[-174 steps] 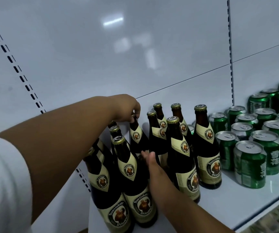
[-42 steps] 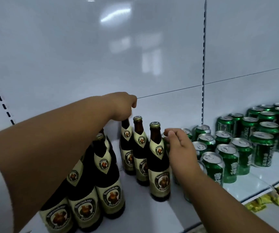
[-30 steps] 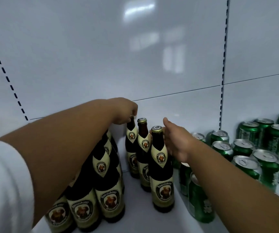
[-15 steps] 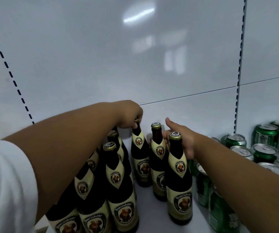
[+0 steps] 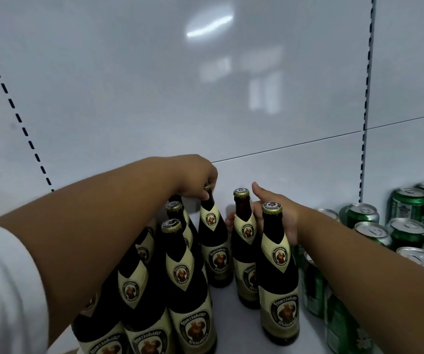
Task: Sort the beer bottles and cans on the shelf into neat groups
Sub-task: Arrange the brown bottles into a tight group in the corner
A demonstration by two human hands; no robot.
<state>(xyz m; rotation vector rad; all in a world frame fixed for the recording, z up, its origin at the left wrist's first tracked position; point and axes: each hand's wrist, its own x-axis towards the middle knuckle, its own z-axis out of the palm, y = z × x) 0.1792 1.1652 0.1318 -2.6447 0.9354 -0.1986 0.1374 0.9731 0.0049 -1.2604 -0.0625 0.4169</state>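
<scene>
Head view: left hand [image 5: 197, 178] curled over the cap of the back bottle [image 5: 212, 241], fingers grasping its top; that bottle stands upright near the rear wall. Right hand [image 5: 274, 221] reaches behind two more bottles, the middle bottle [image 5: 244, 251] and the front bottle [image 5: 278, 272], fingers wrapped round the back of the middle one's neck, thumb raised; grip looks partial. A cluster of bottles [image 5: 180, 277] stands packed at left under the left forearm; green cans [image 5: 407, 231] sit grouped at right on the shelf [image 5: 225, 310], some just under the right forearm. Risks, as judged: a top-only hold lets the tall back bottle tip into its neighbours; a forearm sweep could knock the front bottle or topple cans; glass crowded tight may clink or fall off the shelf edge. Labels: bottles read "Franziskaner Weissbier" with a monk figure; can lettering is too blurred to read.
</scene>
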